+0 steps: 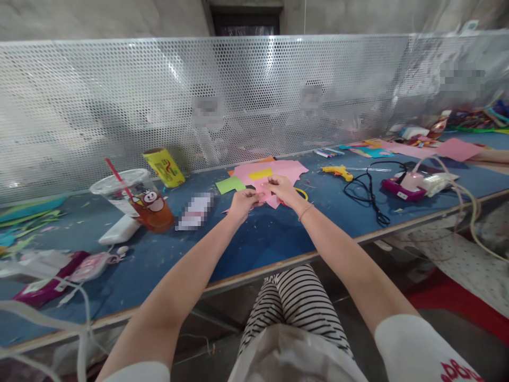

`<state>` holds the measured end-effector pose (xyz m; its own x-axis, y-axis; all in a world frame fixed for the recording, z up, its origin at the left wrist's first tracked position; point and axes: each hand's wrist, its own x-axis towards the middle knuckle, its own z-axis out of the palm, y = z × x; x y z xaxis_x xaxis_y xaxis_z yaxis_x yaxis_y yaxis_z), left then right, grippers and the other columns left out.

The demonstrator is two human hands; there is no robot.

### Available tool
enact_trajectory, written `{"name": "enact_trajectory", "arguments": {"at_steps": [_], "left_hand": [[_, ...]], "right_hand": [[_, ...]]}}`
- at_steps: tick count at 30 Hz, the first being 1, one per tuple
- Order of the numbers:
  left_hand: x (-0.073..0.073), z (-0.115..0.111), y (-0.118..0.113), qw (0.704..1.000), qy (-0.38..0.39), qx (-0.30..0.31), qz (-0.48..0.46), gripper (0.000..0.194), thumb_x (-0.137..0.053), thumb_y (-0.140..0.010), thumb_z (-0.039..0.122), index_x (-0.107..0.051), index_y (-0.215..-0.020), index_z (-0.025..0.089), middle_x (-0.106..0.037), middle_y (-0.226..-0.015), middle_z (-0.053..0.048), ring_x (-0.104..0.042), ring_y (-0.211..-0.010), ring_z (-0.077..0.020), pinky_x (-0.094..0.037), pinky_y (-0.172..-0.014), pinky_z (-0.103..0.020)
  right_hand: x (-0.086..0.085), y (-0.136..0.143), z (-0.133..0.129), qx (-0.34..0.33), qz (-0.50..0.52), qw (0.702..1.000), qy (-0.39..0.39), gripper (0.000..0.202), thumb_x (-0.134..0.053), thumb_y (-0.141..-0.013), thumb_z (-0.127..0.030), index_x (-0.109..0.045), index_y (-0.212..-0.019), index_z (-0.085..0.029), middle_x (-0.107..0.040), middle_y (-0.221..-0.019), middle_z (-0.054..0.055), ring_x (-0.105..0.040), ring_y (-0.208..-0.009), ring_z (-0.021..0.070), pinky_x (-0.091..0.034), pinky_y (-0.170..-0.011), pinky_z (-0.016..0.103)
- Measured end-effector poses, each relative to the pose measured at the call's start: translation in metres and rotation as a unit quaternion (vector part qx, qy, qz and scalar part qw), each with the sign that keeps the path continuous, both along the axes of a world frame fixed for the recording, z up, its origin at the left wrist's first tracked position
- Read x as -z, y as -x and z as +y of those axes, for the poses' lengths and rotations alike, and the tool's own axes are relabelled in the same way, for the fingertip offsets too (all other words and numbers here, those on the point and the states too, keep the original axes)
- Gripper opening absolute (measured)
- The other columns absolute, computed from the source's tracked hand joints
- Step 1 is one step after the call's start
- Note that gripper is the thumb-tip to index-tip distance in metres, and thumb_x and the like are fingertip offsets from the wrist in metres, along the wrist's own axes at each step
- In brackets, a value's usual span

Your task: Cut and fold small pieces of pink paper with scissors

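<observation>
My left hand [244, 203] and my right hand [283, 190] meet above the blue table, both with fingers pinched. Between the fingertips is what looks like a small pink paper piece [263, 198]; its outline blends with the pink paper sheets [292, 170] behind. On those sheets lies a yellow paper strip [260, 173], and green paper [230, 184] sticks out at their left. A curved yellow handle [303, 193], partly hidden by my right hand, shows beside the wrist. Orange paper peeks out at the back of the stack.
A drink cup [153, 211] with a red straw and a yellow cardboard tube [165, 167] stand left. Rightward lie a yellow glue gun [337, 172], its black cord [371, 199] and a purple power strip [403, 190]. A perforated metal screen [254, 101] borders the back. Another person's arm [493, 155] shows far right.
</observation>
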<state>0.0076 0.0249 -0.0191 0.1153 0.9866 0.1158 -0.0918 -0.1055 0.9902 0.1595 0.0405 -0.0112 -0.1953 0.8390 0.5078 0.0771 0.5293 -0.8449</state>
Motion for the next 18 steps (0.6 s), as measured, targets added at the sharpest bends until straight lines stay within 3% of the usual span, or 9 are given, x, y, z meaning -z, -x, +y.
{"name": "enact_trajectory", "arguments": {"at_steps": [11,13,16,18], "left_hand": [[-0.001,-0.0009,0.0003,1.0,0.012,0.021,-0.013,0.035,-0.08,-0.044,0.03,-0.059,-0.065,0.01,-0.061,-0.056,-0.002,-0.058,-0.049,-0.0104,-0.05,-0.052,-0.023],[-0.0014,-0.0025,-0.0005,0.999,0.013,0.029,0.0,0.035,-0.079,-0.045,0.03,-0.059,-0.066,0.01,-0.061,-0.056,-0.002,-0.058,-0.049,-0.0102,-0.049,-0.051,-0.022],[-0.002,-0.0066,-0.0029,0.999,0.017,0.044,0.018,0.036,-0.079,-0.045,0.029,-0.058,-0.065,0.009,-0.061,-0.054,-0.001,-0.057,-0.047,-0.0095,-0.049,-0.05,-0.022],[-0.0023,-0.0095,-0.0045,0.998,0.023,0.056,0.025,0.035,-0.079,-0.045,0.028,-0.058,-0.065,0.009,-0.06,-0.053,-0.001,-0.057,-0.046,-0.0098,-0.048,-0.049,-0.022]], "right_hand": [[-0.0002,0.0018,-0.0023,-0.005,0.017,1.0,0.026,0.026,-0.06,-0.064,-0.035,-0.043,-0.058,-0.017,-0.036,-0.055,-0.006,-0.034,-0.052,0.0062,-0.029,-0.049,0.021],[0.0005,0.0036,-0.0031,-0.024,0.052,0.997,0.053,0.023,-0.064,-0.06,-0.033,-0.05,-0.066,-0.016,-0.044,-0.058,-0.005,-0.04,-0.054,0.0067,-0.034,-0.052,0.021],[0.0008,0.0066,-0.006,-0.086,0.112,0.983,0.118,0.035,-0.069,-0.053,-0.028,-0.056,-0.083,-0.015,-0.055,-0.067,-0.003,-0.049,-0.059,0.0086,-0.041,-0.055,0.022],[0.0005,0.0079,-0.0081,-0.119,0.126,0.973,0.151,0.037,-0.071,-0.05,-0.026,-0.057,-0.083,-0.015,-0.058,-0.067,-0.001,-0.052,-0.058,0.0095,-0.042,-0.053,0.022]]}}
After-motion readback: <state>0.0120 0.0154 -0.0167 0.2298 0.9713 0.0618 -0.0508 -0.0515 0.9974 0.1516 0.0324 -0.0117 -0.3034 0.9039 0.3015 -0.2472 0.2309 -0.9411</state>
